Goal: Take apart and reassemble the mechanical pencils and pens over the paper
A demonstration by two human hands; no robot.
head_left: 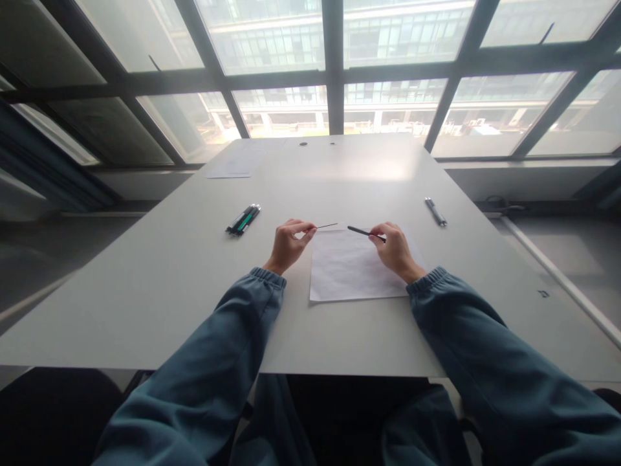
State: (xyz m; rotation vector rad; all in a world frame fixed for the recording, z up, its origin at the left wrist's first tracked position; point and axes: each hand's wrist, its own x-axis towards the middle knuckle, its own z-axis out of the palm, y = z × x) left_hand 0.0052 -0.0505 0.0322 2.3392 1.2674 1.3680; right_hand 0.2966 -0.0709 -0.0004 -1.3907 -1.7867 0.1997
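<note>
Between the thumb and fingertips of my left hand [291, 243] is a thin dark pen refill [327, 225], its free end pointing right. My right hand [392, 247] pinches a dark pen barrel [358, 230], whose far end points left toward the refill. A small gap separates the two pieces. Below them a sheet of white paper [354, 275] lies on the table, with my right hand over its right side and my left hand beside its upper left corner.
Several pens [243, 220], one with green on it, lie together on the white table [194, 298] at left. A couple of grey pens [435, 212] lie at right. Another paper sheet [231, 167] is at the far left, before the windows [281, 107].
</note>
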